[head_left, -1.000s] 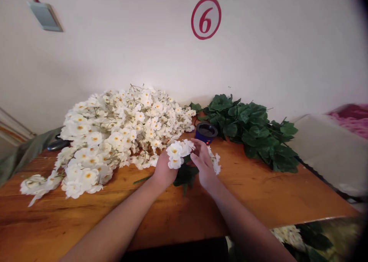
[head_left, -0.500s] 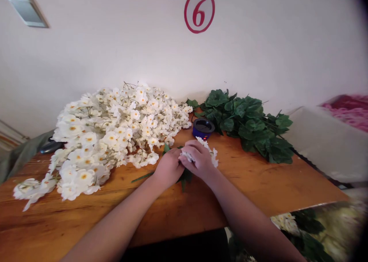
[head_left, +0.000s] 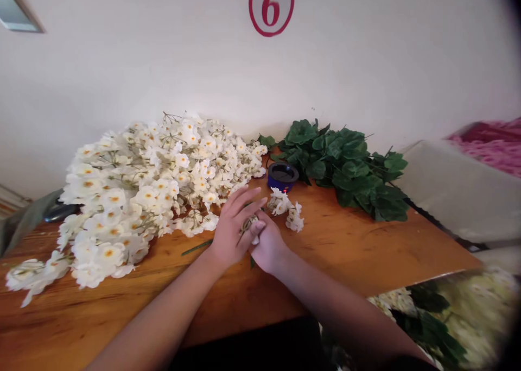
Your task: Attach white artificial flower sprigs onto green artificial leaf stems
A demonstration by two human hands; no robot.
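My right hand (head_left: 272,247) is closed around a small bundle of artificial flower stems (head_left: 248,222), whose ends show between my two hands. Beside it, my left hand (head_left: 230,230) has its fingers stretched out, with its thumb touching the bundle and the right fingers. White flower heads (head_left: 287,211) stick out beyond the right hand and seem to belong to the held bundle. A green stem (head_left: 197,247) pokes out to the left of my left wrist. What lies beneath the hands is mostly hidden.
A large heap of white artificial flowers (head_left: 134,192) covers the table's left side. Green leaf sprays (head_left: 345,162) lie at the back right. Between them stands a small blue pot (head_left: 280,176) with a black rim and red light. A pale box (head_left: 443,192) holds pink material.
The left fingers have opened out from a closed grip. My right hand has turned and moved lower, showing more of the white flower heads. The view has shifted slightly.
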